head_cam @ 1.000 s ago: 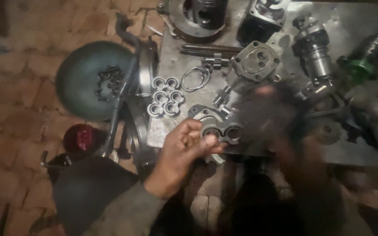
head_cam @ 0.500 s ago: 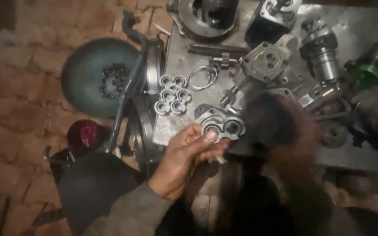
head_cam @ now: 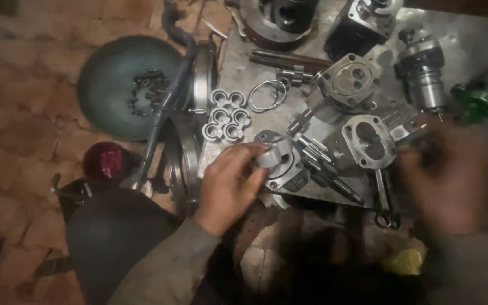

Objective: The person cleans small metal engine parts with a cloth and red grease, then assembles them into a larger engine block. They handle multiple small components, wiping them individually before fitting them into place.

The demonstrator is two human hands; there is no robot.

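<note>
Our left hand (head_cam: 230,183) pinches a figure-eight metal bushing (head_cam: 275,153) at its fingertips; right hand (head_cam: 444,181) too blurred to tell; green pan (head_cam: 105,79) holds small chain-like parts (head_cam: 145,90).

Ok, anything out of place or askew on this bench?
Nothing looks damaged or spilled. Pump parts lie loosely spread on the metal plate. The left hand grips a small metal bushing; the right hand is blurred.

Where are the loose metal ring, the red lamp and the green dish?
Metal ring (head_cam: 266,96): head view, on its thin wire rim.
Red lamp (head_cam: 104,162): head view, middle of its red dome.
Green dish (head_cam: 105,85): head view, bare inner surface.
</note>
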